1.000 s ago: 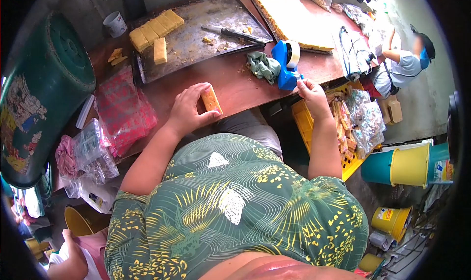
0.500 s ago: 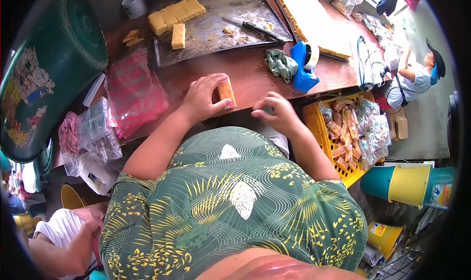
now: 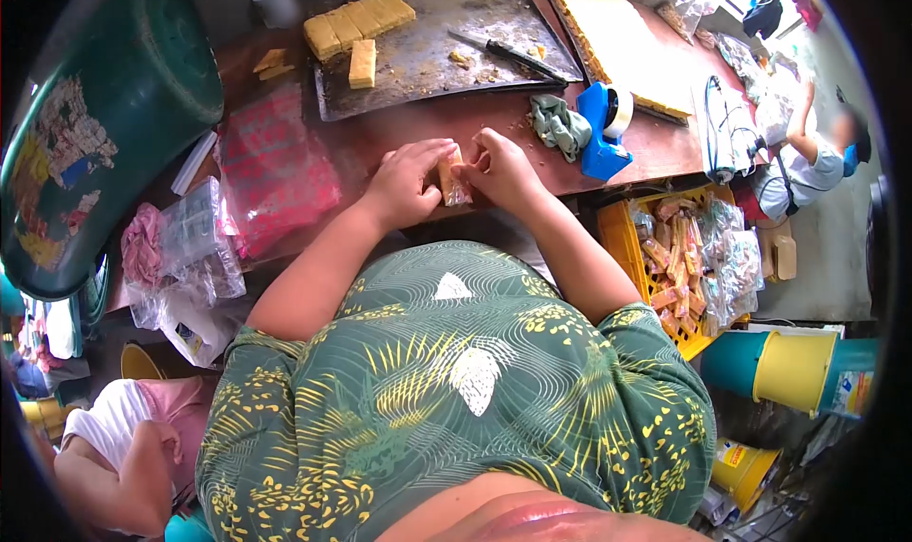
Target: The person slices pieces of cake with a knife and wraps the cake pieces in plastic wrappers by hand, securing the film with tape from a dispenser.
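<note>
A cake bar in a clear wrapper [image 3: 454,183] stands on the red-brown table [image 3: 380,135] near its front edge. My left hand [image 3: 410,183] is closed around its left side, fingers over the top and thumb low. On its right side, my right hand [image 3: 496,170] pinches at the wrapper with bent fingers. Beyond my hands lies a baking tray [image 3: 418,81] with a row of cut cake [image 3: 359,24], one separate piece [image 3: 362,64] and a knife [image 3: 513,56].
Right of my hands are a grey-green cloth [image 3: 560,126] and a blue tape dispenser [image 3: 604,133]. A yellow crate [image 3: 622,238] holds several wrapped bars. Printed plastic wrappers [image 3: 275,171] lie left, near a green bin [image 3: 114,133]. Two people are nearby, one at right [image 3: 807,176], one at lower left [image 3: 123,456].
My right hand has moved left and up, from apart in the air to the wrapped cake bar. My left hand still holds the bar. The whole view has shifted slightly.
</note>
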